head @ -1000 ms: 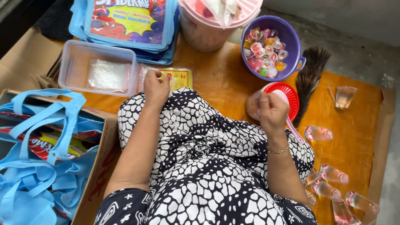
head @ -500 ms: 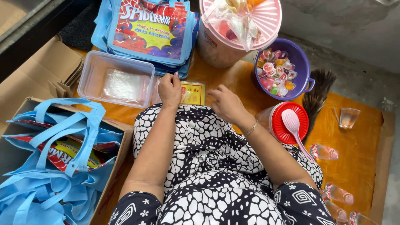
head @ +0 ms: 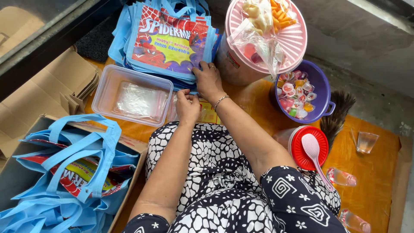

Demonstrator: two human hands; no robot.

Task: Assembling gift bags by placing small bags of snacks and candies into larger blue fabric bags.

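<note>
My right hand [head: 207,80] rests on the near edge of a stack of flat blue party bags [head: 166,36] with a colourful cartoon print, its fingers curled on the lowest bag's rim. Just beside it, my left hand [head: 187,107] pinches the same edge from below. Under my left hand lies a small yellow packet [head: 209,115] on the orange mat. A clear plastic box [head: 133,96] with a small clear pouch inside sits to the left of both hands.
A pink-lidded bucket [head: 276,43] carries bagged snacks. A purple bowl [head: 317,92] holds several jelly cups. A red-lidded jar [head: 308,149] has a pink spoon on it. A cardboard box [head: 129,144] at the near left holds more blue bags. Sealed water cups [head: 343,177] lie at the right.
My right hand left the red-lidded jar and the spoon and crossed left to the bag stack. My left hand shifted forward to the same edge. The view tilted toward the far side.
</note>
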